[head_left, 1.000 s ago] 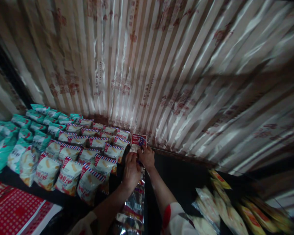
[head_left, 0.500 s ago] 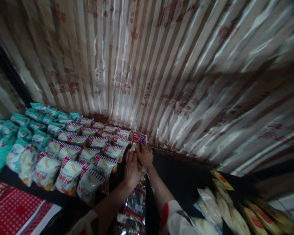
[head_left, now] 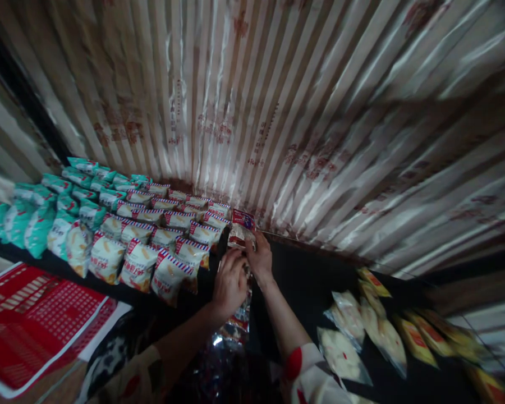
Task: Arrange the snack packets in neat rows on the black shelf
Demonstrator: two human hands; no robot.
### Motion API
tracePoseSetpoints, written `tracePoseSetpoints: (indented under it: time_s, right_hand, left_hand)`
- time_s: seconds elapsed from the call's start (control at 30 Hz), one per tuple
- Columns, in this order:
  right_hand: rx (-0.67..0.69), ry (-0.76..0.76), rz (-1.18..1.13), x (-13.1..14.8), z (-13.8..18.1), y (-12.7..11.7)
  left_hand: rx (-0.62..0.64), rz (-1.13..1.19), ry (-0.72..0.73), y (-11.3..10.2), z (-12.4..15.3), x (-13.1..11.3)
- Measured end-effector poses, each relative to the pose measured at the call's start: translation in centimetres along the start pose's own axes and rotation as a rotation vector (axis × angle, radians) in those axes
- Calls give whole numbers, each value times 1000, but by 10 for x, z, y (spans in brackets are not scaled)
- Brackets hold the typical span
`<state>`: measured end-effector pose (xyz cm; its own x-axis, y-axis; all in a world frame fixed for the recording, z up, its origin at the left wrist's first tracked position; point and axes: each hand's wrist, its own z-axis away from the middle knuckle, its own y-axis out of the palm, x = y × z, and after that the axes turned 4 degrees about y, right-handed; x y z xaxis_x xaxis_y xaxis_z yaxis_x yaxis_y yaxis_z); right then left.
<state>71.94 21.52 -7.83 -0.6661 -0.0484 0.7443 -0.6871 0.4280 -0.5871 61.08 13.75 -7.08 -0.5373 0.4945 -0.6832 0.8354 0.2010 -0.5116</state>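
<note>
A red-topped snack packet (head_left: 240, 227) with a pale lower half leans at the back of the black shelf (head_left: 292, 275), against the wrapped wall. My right hand (head_left: 260, 259) has its fingers closed at the packet's lower right edge. Just below and left, my left hand (head_left: 230, 283) is curled with its fingertips close to the right hand. What lies under its fingers is hidden. A row of shiny snack packets (head_left: 239, 321) runs from beneath both hands toward me. Left of the hands stand white snack bags (head_left: 138, 264) with striped tops.
Teal snack bags (head_left: 40, 227) stand in rows at the far left. A red plastic basket (head_left: 46, 314) is at the lower left. Clear bags of pale food (head_left: 340, 353) and yellow packets (head_left: 416, 339) lie on the right. Striped wrapping (head_left: 219, 106) covers the back wall.
My view has tilted down and shifted left. The right hand has slid off the packet's face to its lower edge, showing more of it. The left hand remains close beside it.
</note>
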Motion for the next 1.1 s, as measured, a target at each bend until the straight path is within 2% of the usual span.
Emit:
tracePoseSetpoints:
  time_s: [0.07,0.13,0.17,0.23,0.3,0.33,0.4,0.47,0.53,0.57,0.67,0.73,0.87,1.1]
  right_hand:
    - [-11,64,-157,10,31,-15]
    - [5,148,-312,18,72,-32]
    - [3,162,-357,22,96,-40]
    - [124,141,-393,26,145,-52]
    - [263,109,-378,27,192,-57]
    - [383,84,-340,26,212,-56]
    - [647,85,-205,20,242,-50]
    - [863,114,-6,9,260,-41]
    - [985,128,263,-5,266,-33]
    - [992,140,403,-12,266,-30]
    - [844,235,649,-33,259,-24]
    - [754,289,632,-43,253,-21]
    - [728,275,520,-57,243,-9]
    - [696,281,374,-68,233,31]
  left_hand:
    - [23,93,44,-18,31,-8]
    - [77,200,103,-34,74,-11]
    - [146,240,121,-41,98,-11]
    - [297,284,100,-51,145,-5]
    - [501,231,-64,-56,183,5]
    - [569,191,-179,-57,196,11]
    - [679,101,-414,-57,212,24]
    - [726,23,-584,-56,217,34]
    - [735,-21,-670,-54,217,41]
    - [735,-30,-689,-53,218,42]
    - [758,-26,-718,-49,222,43]
    - [769,-3,-729,-46,226,44]
    - [734,36,-804,-34,227,51]
    - [564,178,-959,-12,199,79]
